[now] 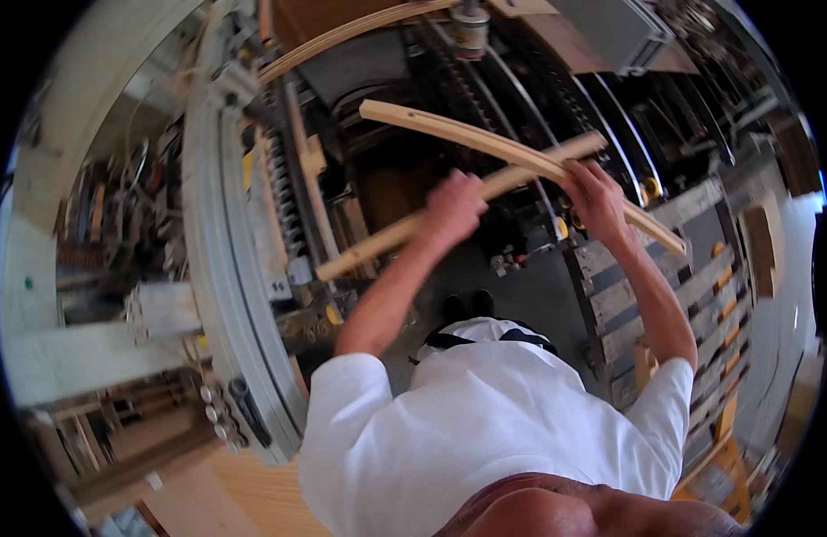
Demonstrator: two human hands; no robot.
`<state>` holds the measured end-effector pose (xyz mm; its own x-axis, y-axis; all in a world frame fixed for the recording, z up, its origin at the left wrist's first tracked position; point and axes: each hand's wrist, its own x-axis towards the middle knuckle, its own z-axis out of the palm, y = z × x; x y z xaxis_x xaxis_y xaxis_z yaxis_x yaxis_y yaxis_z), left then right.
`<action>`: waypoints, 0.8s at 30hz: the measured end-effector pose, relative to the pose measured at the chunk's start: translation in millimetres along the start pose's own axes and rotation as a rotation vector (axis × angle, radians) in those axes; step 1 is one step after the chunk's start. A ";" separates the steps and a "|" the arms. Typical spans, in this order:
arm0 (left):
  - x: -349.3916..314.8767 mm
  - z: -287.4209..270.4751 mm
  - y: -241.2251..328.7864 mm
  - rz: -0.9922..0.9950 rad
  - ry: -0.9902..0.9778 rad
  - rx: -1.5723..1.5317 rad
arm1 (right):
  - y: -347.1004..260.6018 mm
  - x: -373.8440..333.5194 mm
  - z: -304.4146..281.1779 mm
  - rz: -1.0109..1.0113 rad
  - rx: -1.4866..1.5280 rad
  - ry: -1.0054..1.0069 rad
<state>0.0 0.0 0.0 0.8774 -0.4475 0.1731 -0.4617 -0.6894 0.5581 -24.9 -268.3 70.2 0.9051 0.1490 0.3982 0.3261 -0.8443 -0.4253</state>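
Note:
My left hand (pixel 455 211), slightly blurred, is closed around a straight wooden strip (pixel 370 250) that slants from lower left up to the right. In my right hand (pixel 597 199) is a second wooden strip (pixel 467 135), with a slot near its far left end; it slopes down to the right and sticks out past my hand. The two strips cross just left of my right hand, the slotted one lying over the other. Both are held up in front of me, above the dark bars of a machine.
A metal clamping machine with dark threaded bars (pixel 485 89) stands ahead, a can (pixel 470 36) on top. Along my left runs a grey metal beam (pixel 234 268). Wooden pallets (pixel 700 286) stand to my right, near a cardboard box (pixel 764 246). Cluttered shelving (pixel 100 215) lies far left.

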 end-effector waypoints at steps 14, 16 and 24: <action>-182.3 -16.0 92.8 -0.521 -0.220 -0.156 | -10.8 234.5 231.8 -0.484 -0.319 0.035; -208.0 -19.1 94.8 -0.628 -0.202 -0.158 | -8.0 254.2 242.0 -0.470 -0.385 0.063; -276.1 0.4 99.6 -0.852 -0.026 -0.068 | -30.1 280.5 244.9 -0.541 -0.452 0.009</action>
<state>-288.3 54.7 7.5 0.9178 0.1952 -0.3458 0.3641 -0.7611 0.5368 285.9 -75.0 -4.3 0.6454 0.6055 0.4657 0.5823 -0.7846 0.2131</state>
